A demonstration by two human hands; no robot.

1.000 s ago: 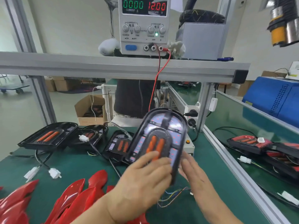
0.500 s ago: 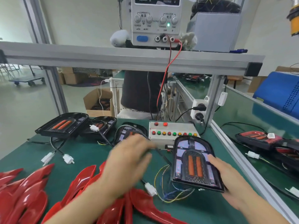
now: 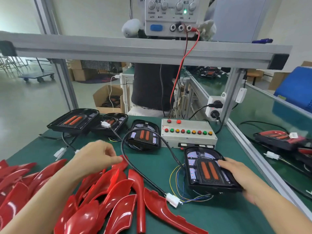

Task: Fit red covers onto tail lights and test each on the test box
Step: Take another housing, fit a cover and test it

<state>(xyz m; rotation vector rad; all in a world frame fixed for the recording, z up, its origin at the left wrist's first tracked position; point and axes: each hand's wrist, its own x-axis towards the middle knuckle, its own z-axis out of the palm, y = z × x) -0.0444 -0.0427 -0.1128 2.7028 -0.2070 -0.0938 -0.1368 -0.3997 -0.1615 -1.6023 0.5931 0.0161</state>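
Right hand [image 3: 239,174] is gripping the uncovered tail light [image 3: 209,171] flat on the green tabletop [image 3: 152,168] near its right edge, just in front of the test box [image 3: 187,132]. Left hand [image 3: 96,156] has its fingers curled, pinching the tip of a red cover [image 3: 120,164] on the pile toward the front-left corner.

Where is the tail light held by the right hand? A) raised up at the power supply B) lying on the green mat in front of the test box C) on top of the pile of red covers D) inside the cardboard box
B: the tail light lies flat on the green mat just in front of the test box, with the right hand gripping its right edge.
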